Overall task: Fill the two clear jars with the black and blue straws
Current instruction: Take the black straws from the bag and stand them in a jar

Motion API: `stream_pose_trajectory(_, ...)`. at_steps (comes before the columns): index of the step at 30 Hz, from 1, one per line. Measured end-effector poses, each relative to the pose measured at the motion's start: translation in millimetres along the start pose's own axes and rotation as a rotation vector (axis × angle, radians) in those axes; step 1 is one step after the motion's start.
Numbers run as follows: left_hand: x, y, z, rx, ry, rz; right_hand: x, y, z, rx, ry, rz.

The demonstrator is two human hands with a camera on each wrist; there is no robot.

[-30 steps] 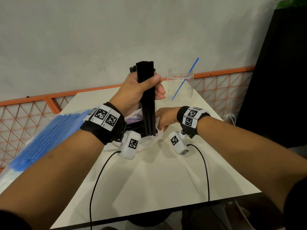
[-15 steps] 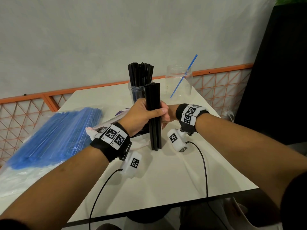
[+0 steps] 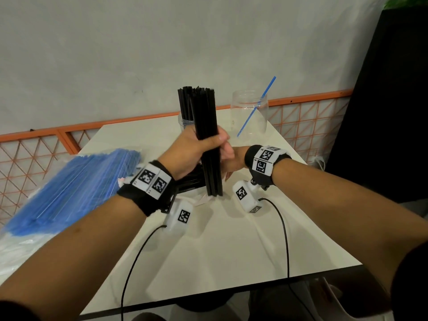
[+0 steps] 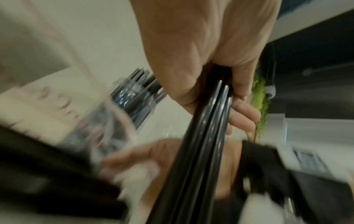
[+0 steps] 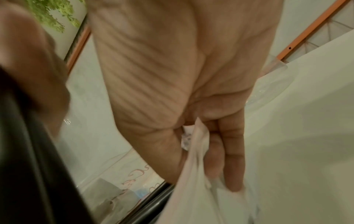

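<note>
risk no. 1 is fumbling the bundle: left hand (image 3: 196,147) has fingers and thumb wrapped round a bundle of black straws (image 3: 206,135), held upright w/ its lower ends just above or touching the white table (image 3: 220,251), can't tell which. grip sits mid-length, so if it loosens the smooth straws could slide out the bottom and fan across the table. risk 2: black-straw jar (image 3: 185,122) stands right behind the bundle and is already well stocked; pushing a whole handful in at an angle could catch on the straws inside or tip the light plastic jar. right hand (image 5: 201,136) has fingers closed on the thin plastic bag (image 5: 193,174), pinching it; more black straws lie in that bag under the left wrist, and a tug could drag or spill them. 2nd clear jar (image 3: 250,114) stands further right, apart from the 1st, w/ only 1 blue straw (image 3: 257,106) leaning in it; blue straw pile (image 3: 76,188) lies at the table's left side on clear wrap, untouched, so most of the blue job is left imo.

vs 0.5 s ago: bundle is higher, tops now level w/ the straws in the jar, and the left hand grips lower on it. right hand stays low on the bag. jars and blue pile unchanged.
</note>
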State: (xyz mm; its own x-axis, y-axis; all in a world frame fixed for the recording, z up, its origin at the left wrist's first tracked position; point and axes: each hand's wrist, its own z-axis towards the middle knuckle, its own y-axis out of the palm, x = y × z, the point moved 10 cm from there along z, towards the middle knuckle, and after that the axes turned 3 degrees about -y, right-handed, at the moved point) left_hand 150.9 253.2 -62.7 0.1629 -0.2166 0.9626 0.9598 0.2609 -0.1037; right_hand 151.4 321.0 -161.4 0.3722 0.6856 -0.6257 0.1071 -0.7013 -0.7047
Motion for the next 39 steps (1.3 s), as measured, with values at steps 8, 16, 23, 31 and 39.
stream_pose_trajectory(8, 106, -101, 50, 0.405, 0.295, 0.023, -9, -2, -9, -0.013, 0.020, -0.031)
stream_pose_trajectory(16, 99, -117, 89, 0.504, 0.301, 0.156, -6, -5, -8, -0.002, 0.021, -0.046)
stream_pose_trajectory(23, 54, -127, 96, 0.587, 0.153, 0.263, -4, -4, -7, -0.003, 0.021, -0.018)
stream_pose_trajectory(31, 72, -127, 100, 0.618, 0.230, 0.856, -4, -4, -6, -0.005, 0.025, -0.015)
stream_pose_trajectory(39, 58, -97, 98, 0.437, 0.126, 1.320, -3, -2, -6, -0.011, 0.021, -0.021)
